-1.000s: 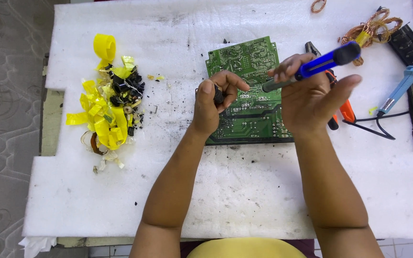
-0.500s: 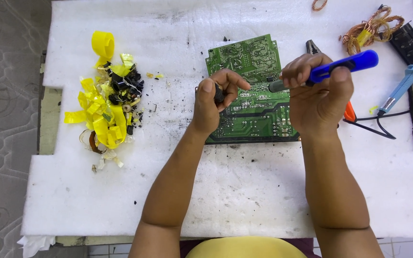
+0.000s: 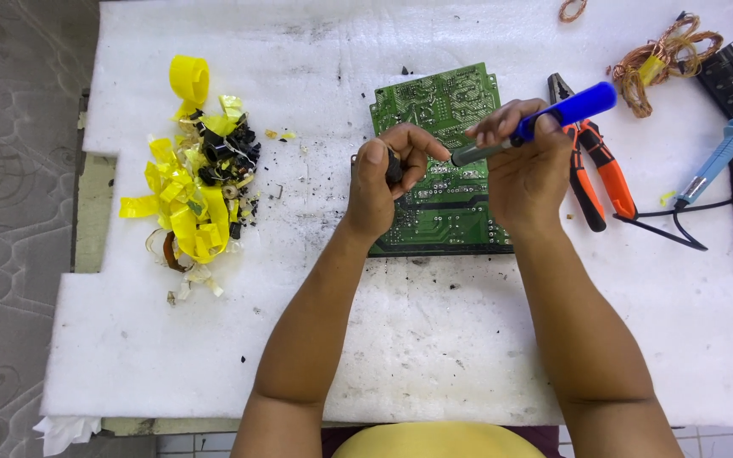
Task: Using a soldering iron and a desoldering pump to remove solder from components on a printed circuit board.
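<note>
A green circuit board [image 3: 434,170] lies solder side up on the white foam sheet [image 3: 434,339] that covers the bench, near the middle of its far half. Over the board's left part, the left hand [image 3: 383,182] is closed around a small dark component [image 3: 394,167], fingers curled, thumb on top. The right hand [image 3: 523,174] is clamped on a blue-handled soldering tool [image 3: 553,119], whose grey tip points left and down toward the left hand's fingertips; the two hands are close, tip almost meeting fingers.

Judging from this, the work is loosening a part with heat. To do it well, the tip should rest only on the joint, clear of the left fingers, and the part should be pulled gently only when the solder has softened, so the copper tracks are not torn up.

Just right of the board lie orange-and-black pliers [image 3: 591,174]. Further toward the right edge sits a light-blue soldering iron [image 3: 719,157] with a black cable, and tangled copper wire [image 3: 659,59] near the far right corner. Toward the left edge is a heap of yellow tape and black scraps [image 3: 197,182].
</note>
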